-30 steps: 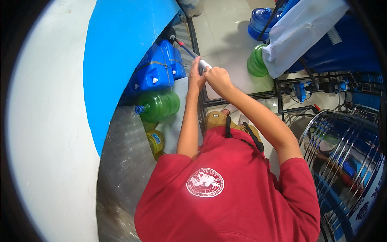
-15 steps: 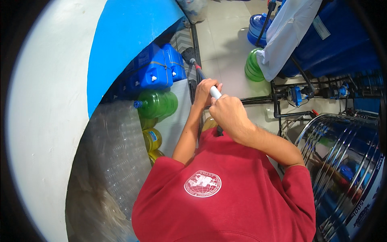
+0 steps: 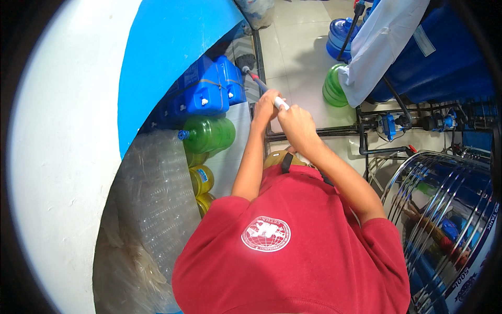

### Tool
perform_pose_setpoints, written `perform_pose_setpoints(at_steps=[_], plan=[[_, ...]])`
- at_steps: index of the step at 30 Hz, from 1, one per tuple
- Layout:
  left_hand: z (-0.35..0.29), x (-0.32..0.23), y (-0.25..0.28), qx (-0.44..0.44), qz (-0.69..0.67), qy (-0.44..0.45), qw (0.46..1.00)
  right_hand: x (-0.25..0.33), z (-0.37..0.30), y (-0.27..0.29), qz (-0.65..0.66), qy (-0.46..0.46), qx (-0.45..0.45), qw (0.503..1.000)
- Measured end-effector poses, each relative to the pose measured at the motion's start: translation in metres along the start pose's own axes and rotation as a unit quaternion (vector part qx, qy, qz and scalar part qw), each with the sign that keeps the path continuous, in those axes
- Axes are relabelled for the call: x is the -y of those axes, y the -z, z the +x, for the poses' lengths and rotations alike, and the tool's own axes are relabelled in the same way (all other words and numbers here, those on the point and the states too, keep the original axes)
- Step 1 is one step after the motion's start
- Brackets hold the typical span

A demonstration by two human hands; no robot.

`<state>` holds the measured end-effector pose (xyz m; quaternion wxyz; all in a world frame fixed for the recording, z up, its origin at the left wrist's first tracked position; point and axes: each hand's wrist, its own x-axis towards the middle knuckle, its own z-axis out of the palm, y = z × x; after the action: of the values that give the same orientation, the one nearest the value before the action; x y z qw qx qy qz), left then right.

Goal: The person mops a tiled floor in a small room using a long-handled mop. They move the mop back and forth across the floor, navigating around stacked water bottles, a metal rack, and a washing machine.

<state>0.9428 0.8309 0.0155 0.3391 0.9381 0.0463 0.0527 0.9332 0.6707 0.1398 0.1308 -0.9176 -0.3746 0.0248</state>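
Both my hands close around the handle of a long mop [image 3: 260, 83], which slants away toward the far left. Its shaggy dark grey head rests on the patterned floor beside the blue containers [image 3: 206, 86]. My left hand [image 3: 266, 106] wraps the shaft farther along. Nearer to me, my right hand [image 3: 298, 127] grips the white end section, some of which shows between the two hands. Left of my left forearm, a green water jug [image 3: 212, 133] lies on its side above yellow jugs [image 3: 201, 179].
A white and blue curved panel [image 3: 68, 131] fills the left side, with stacked clear plastic [image 3: 154, 193] below it. Dark pipes [image 3: 334, 131] run low across the floor. At right are a shiny metal tank [image 3: 444, 214], a green jug [image 3: 333, 89] and a blue jug [image 3: 341, 39].
Both hands have pushed slightly forward, and my right arm is straighter. The mop head has slid a little farther away from me.
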Motion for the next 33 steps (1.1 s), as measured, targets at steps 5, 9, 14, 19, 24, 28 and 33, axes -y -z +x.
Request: perform_pose_setpoints(at_steps=[5, 9, 14, 19, 24, 28, 33], plan=[[0.015, 0.049, 0.008, 0.007, 0.001, 0.029, 1.000, -0.003, 0.077, -0.060, -0.002, 0.042, -0.042, 0.998], [0.007, 0.053, 0.025, -0.056, -0.079, 0.010, 0.995, 0.005, 0.147, -0.099, -0.001, 0.005, -0.004, 1.000], [-0.033, 0.046, 0.052, -0.052, -0.093, 0.024, 0.994, -0.031, 0.208, -0.131, 0.096, -0.065, 0.090, 0.989], [-0.058, 0.080, 0.064, -0.030, -0.106, 0.158, 0.981, -0.010, 0.131, -0.148, 0.005, -0.034, 0.106, 0.994], [-0.049, 0.074, 0.028, 0.021, 0.035, 0.123, 0.992, 0.023, 0.051, -0.071, 0.003, -0.041, 0.034, 0.999], [-0.035, 0.030, 0.015, -0.112, -0.087, -0.028, 0.989, 0.054, 0.007, 0.023, 0.001, -0.013, 0.093, 0.996], [-0.038, -0.001, 0.035, -0.162, -0.116, -0.182, 0.963, 0.083, -0.029, 0.093, -0.017, 0.102, 0.079, 0.991]])
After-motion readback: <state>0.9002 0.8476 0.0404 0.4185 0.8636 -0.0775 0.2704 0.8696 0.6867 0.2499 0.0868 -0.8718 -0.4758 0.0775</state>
